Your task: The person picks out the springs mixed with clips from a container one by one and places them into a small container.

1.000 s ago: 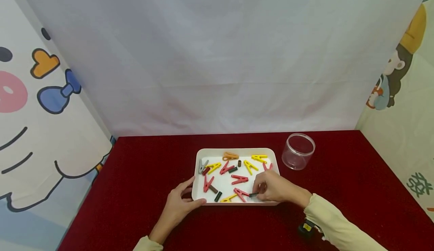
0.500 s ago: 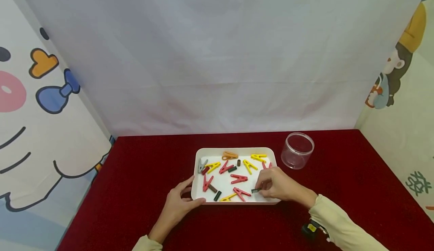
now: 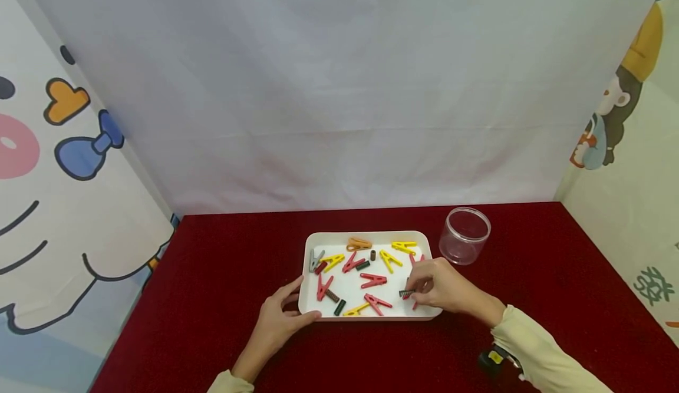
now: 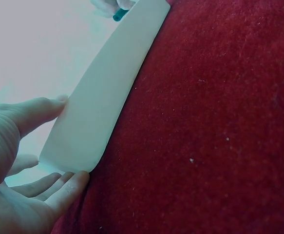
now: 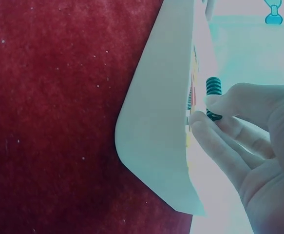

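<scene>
My left hand (image 3: 276, 320) holds the near left corner of a white tray (image 3: 389, 319). In the left wrist view the thumb lies at the tray's rim and the fingertips (image 4: 78, 183) at its corner. My right hand (image 3: 442, 287) pinches a dark coil spring (image 5: 213, 87) between thumb and fingers over the right part of the tray. Beneath those fingers a red clothespin (image 3: 415, 306) partly shows. Elsewhere in the tray lie several red and yellow clothespins (image 3: 389, 259), an orange clothespin (image 3: 359, 244), a grey clothespin (image 3: 316, 260) and several springs (image 3: 340, 307).
A clear round jar (image 3: 464, 245) stands without a lid behind the tray's right end. The table has a dark red cloth (image 3: 239, 251). A white curtain (image 3: 339, 116) hangs behind it, and printed cloths flank both sides.
My right hand has moved slightly right and away from me, carrying the spring with it. A red clothespin below it has come into view. The left hand has stayed at the tray corner.
</scene>
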A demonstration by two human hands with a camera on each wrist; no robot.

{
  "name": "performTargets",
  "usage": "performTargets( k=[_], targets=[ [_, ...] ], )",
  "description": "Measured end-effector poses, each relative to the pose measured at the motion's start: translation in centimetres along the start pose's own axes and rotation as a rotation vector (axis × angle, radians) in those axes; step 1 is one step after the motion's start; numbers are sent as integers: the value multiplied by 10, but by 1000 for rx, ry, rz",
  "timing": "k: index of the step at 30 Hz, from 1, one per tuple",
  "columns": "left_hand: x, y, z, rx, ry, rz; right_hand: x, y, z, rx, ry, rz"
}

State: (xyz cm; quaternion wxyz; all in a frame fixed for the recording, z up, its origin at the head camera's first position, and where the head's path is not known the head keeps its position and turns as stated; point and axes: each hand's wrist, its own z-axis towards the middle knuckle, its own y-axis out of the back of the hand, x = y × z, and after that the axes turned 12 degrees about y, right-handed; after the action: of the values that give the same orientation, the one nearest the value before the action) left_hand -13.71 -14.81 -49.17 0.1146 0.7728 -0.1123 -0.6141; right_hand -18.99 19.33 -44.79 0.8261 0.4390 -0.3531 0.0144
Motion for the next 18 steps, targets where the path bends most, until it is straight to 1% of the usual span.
performTargets(
  k=[5,7,11,12,14,18],
  targets=[
    [1,0,1,1,-18,-9,0,5,-1,-12,29,-29],
    [-9,1,-5,6,-18,-14,-1,6,-2,-18,31,-32],
    [-10,1,-6,5,0,-9,0,10,-4,-18,-3,-28],
    [-9,1,-5,4,0,-1,0,10,-4,-17,-11,-30],
    [1,0,0,-2,-2,2,1,12,-4,-15,-25,-30],
    [1,0,0,-5,-15,2,-1,14,-6,-21,-25,-25]
  ],
)
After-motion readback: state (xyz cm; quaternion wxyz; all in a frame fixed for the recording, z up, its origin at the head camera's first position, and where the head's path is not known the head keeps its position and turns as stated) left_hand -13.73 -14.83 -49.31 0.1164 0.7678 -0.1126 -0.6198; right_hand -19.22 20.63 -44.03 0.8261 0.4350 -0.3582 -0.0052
